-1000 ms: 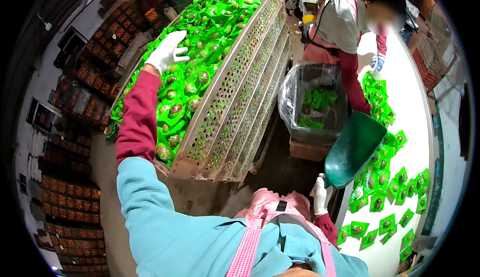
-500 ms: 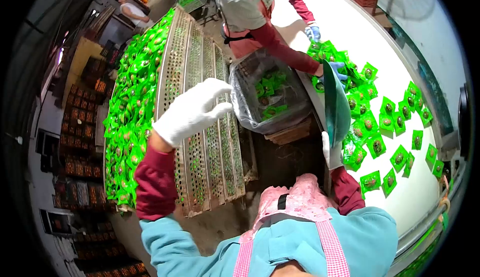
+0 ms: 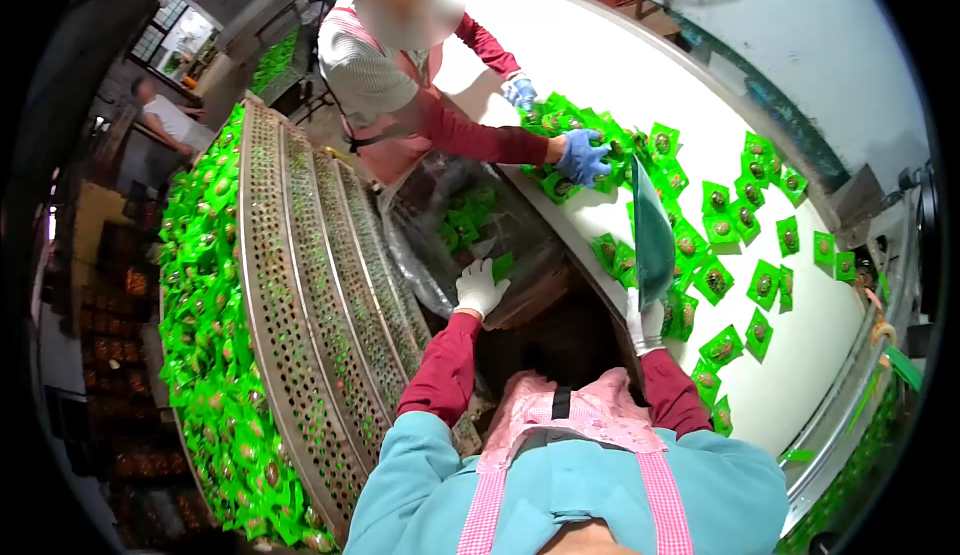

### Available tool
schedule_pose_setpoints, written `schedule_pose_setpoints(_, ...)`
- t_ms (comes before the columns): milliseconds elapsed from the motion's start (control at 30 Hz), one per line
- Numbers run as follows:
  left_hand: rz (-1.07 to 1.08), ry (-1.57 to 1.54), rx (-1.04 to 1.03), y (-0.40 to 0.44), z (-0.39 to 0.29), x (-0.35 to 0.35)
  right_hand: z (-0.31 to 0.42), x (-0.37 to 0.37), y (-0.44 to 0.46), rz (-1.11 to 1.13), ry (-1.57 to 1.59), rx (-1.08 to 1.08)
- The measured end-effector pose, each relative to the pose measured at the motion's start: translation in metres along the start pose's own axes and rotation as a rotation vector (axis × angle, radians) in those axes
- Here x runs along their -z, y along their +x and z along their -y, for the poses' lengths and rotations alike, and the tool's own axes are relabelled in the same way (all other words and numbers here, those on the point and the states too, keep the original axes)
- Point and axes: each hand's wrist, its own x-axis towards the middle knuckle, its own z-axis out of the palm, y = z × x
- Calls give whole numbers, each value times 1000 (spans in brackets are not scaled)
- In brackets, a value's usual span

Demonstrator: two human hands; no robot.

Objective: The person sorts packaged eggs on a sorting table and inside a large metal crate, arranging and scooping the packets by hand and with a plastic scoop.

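Note:
My left hand [image 3: 481,289], in a white knitted glove, is at the near rim of a bin lined with clear plastic [image 3: 408,255]. Its fingers are apart, and a green packet [image 3: 502,266] lies by the fingertips; contact is hard to tell. Several more green packets lie inside the bin. My right hand [image 3: 646,324], also white-gloved, is closed around the lower end of a dark green scoop [image 3: 654,245]. The scoop stands on edge at the near side of a white table [image 3: 800,355], beside many green packets [image 3: 715,280] with dark round contents.
Across the bin, a co-worker in a striped top has blue-gloved hands [image 3: 583,158] among the packets. Perforated metal trays [image 3: 300,225] and a heap of green packets [image 3: 215,355] stand on the left. Another person [image 3: 170,120] is farther back.
My left hand has moved from above the perforated trays rightward and down to the bin's rim. The view has shifted. My right hand still holds the scoop. The co-worker's hands are among the packets.

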Motion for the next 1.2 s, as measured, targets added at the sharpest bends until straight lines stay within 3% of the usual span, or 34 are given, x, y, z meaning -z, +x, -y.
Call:
schedule_pose_setpoints(100,17,-101,-27,8,-3,-51,2,-3,-3,-134,-217,93)
schedule_pose_setpoints(167,237,-149,60,12,-13,-53,-1,-8,-6,-147,-210,-40)
schedule_pose_setpoints(200,85,-115,13,7,-14,-57,0,-8,-6,-191,-278,32)
schedule_pose_setpoints(367,72,-155,-56,4,-12,-55,5,-7,-14,-151,-460,-88)
schedule_pose_setpoints(467,24,-188,-88,7,-8,-51,32,-10,-9,-108,-605,-17)
schedule_pose_setpoints(533,3,-150,-96,7,-12,-49,48,-15,0,-137,-542,-174)
schedule_pose_setpoints(600,28,-93,-66,8,-16,-42,57,-10,0,-18,-520,-323)
schedule_pose_setpoints(667,25,-103,-76,5,-12,-51,-8,-24,-15,-8,-508,-117)
schedule_pose_setpoints(733,-29,-114,-109,10,-10,-61,89,-3,-26,-239,47,-227)
schedule_pose_setpoints(767,-79,-84,-132,8,-8,-65,83,-4,-40,-300,177,-358)
schedule_pose_setpoints(833,-36,-103,-126,7,-11,-61,107,19,-42,-401,220,-288)
schedule_pose_setpoints(867,-29,-130,-129,4,-13,-59,99,38,-48,-349,172,-406)
schedule_pose_setpoints(900,-26,-155,-130,5,-13,-56,114,66,-48,-324,-128,-512)
schedule_pose_setpoints(933,-27,-147,-150,8,-12,-55,79,83,-57,-437,-146,-552)
schedule_pose_setpoints(1033,-16,-262,-151,4,-9,-53,48,168,-79,-344,-830,-870)
schedule_pose_setpoints(1200,-8,-444,-172,6,1,-59,-53,246,-157,-586,-853,-1292)
